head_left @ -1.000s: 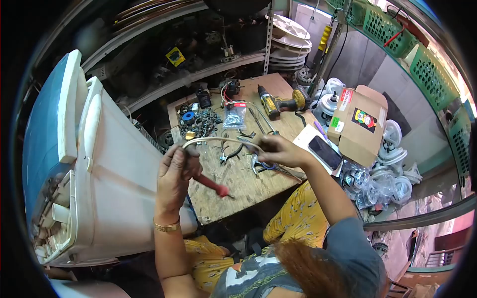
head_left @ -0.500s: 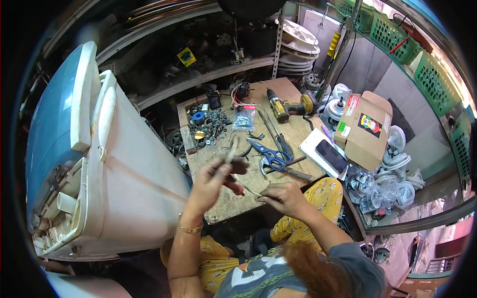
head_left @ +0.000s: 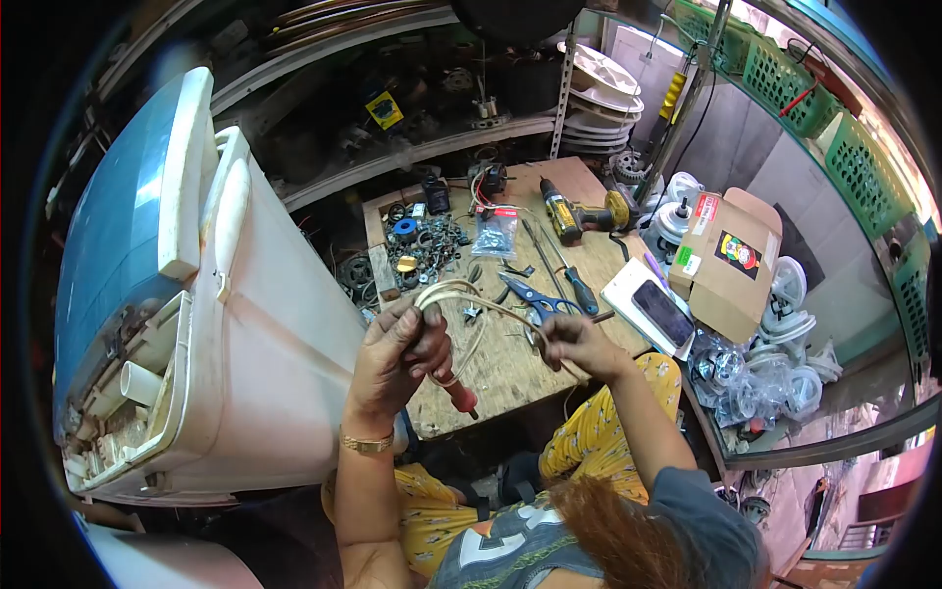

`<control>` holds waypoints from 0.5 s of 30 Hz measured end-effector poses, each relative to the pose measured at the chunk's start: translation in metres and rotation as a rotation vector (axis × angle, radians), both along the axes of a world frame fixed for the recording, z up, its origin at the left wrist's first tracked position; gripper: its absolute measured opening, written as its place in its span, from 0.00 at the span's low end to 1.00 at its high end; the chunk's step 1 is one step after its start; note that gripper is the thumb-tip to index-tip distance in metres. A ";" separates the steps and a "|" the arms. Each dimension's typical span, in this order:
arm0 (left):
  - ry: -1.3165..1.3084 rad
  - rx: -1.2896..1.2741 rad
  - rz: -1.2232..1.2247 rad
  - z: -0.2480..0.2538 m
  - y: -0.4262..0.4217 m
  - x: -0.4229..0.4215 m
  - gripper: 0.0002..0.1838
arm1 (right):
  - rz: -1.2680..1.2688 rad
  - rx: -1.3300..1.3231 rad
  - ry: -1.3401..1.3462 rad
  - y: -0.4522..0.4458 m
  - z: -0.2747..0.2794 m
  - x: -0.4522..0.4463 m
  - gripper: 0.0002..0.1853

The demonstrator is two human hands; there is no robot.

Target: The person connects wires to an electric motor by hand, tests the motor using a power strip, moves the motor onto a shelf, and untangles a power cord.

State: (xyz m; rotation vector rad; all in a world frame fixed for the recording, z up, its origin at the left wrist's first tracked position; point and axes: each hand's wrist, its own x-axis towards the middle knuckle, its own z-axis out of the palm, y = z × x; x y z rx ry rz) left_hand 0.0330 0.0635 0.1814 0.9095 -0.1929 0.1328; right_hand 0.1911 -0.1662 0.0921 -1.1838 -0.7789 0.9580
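Note:
Looped pale cable [head_left: 451, 290] hangs between my hands over the wooden table. My left hand [head_left: 407, 344] is closed round one part of the cable and also holds a red-handled tool [head_left: 459, 395], whose dark tip points down to the right. My right hand [head_left: 577, 346] pinches the cable near the table's front right. Behind it lie blue-handled scissors [head_left: 530, 296], partly hidden by the cable and hand. A screwdriver [head_left: 581, 291] lies just beyond my right hand.
The wooden table [head_left: 437, 412] bears small metal parts [head_left: 432, 245], a bag of screws [head_left: 496, 234], a motor [head_left: 489, 179] and a drill [head_left: 579, 214]. To the right are a phone [head_left: 662, 314], cardboard box [head_left: 728, 255] and plastic-wrapped parts [head_left: 731, 378]. A white washing machine [head_left: 275, 344] stands left.
My left hand has turned, with the cable now in upright loops above it. My right hand has moved up and slightly right. The whole view has shifted a little.

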 end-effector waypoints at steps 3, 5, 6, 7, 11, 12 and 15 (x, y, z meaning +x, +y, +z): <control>-0.048 -0.079 0.067 0.000 0.004 0.004 0.23 | -0.087 -0.070 0.082 -0.034 -0.065 -0.010 0.17; -0.013 -0.082 0.186 0.008 -0.003 0.007 0.29 | -0.201 -0.170 0.113 -0.048 -0.075 -0.031 0.13; -0.008 -0.105 0.158 0.002 0.000 0.009 0.33 | -0.284 -0.196 -0.013 -0.048 -0.078 -0.041 0.11; 0.030 -0.020 0.177 -0.003 -0.002 0.011 0.32 | -0.365 -0.224 -0.142 -0.047 -0.081 -0.051 0.09; 0.137 0.394 0.143 -0.021 -0.007 0.021 0.28 | -0.385 -0.148 -0.944 -0.024 -0.009 -0.070 0.05; 0.174 0.447 0.141 -0.030 -0.016 0.023 0.25 | -0.360 -0.124 -0.970 -0.016 0.013 -0.074 0.06; 0.088 0.575 0.046 -0.073 -0.024 0.032 0.15 | -0.426 0.022 -1.050 0.010 0.049 -0.072 0.06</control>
